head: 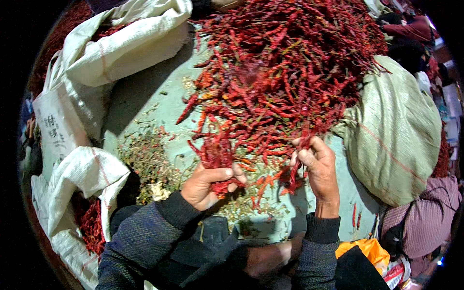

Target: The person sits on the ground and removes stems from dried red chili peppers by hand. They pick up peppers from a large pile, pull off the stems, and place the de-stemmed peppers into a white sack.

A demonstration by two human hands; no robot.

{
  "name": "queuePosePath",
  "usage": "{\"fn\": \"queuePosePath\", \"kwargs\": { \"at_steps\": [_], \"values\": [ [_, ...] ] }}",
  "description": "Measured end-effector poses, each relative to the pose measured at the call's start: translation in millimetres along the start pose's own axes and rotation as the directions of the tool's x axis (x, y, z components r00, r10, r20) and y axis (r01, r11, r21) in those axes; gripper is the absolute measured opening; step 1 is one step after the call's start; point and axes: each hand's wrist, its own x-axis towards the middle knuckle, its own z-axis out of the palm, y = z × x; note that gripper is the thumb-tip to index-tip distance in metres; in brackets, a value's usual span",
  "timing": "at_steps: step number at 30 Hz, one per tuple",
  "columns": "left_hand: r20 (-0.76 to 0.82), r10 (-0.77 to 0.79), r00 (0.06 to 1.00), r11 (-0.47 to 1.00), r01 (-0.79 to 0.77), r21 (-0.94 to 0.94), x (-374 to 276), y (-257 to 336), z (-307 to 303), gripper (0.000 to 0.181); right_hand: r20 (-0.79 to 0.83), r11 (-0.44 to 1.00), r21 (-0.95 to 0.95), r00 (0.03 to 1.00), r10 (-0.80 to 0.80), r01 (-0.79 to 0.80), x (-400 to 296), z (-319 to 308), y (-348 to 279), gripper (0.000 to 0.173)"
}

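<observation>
My left hand (214, 183) is closed around a bunch of dried red chili peppers (216, 150), whose tips fan out above the thumb. To its right, my right hand (317, 163) pinches a few long dried chilies (295, 172) between thumb and fingers; some hang below the fingertips. Both hands are raised over the near edge of a large heap of dried red chilies (290, 72), which spreads over a pale green surface (170, 94). Loose chilies and stem scraps (250, 206) lie beneath and between my hands.
A pile of stems and debris (152, 156) lies left of my left hand. White woven sacks with chilies (130, 50) (87, 163) line the left side. At right stand a full pale woven sack (395, 130), an orange plastic bag (366, 252) and a person in pink clothing (422, 221).
</observation>
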Motion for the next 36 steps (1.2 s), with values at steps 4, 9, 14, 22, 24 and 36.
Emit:
{"fn": "queuePosePath", "kwargs": {
  "at_steps": [4,9,14,22,24,36],
  "values": [
    [-0.120,0.044,0.992,0.998,-0.048,-0.038,0,-1,4,0.017,0.113,0.994,0.090,0.992,0.047,-0.058,-2,51,20,0.030],
    [-0.043,0.041,0.998,0.999,-0.041,0.007,1,-1,2,0.032,0.190,0.997,-0.025,0.979,0.072,-0.069,-7,93,39,0.029],
    [-0.166,0.109,0.980,0.994,-0.101,0.050,5,-5,5,0.033,0.082,0.968,-0.252,0.997,-0.003,0.024,-19,106,40,0.026],
    [-0.109,0.011,0.994,1.000,-0.011,-0.002,4,-3,-4,0.037,-0.044,0.959,-0.282,0.998,-0.038,0.024,-28,99,28,0.032],
    [-0.044,0.019,0.999,1.000,-0.019,0.010,3,-6,-1,0.039,0.116,0.695,-0.652,0.945,-0.306,0.304,-25,103,35,0.039],
    [-0.196,0.182,0.964,0.979,-0.159,0.129,2,-18,2,0.029,0.289,0.771,-0.555,0.942,-0.173,0.312,-32,102,33,0.051]
  ]
}}
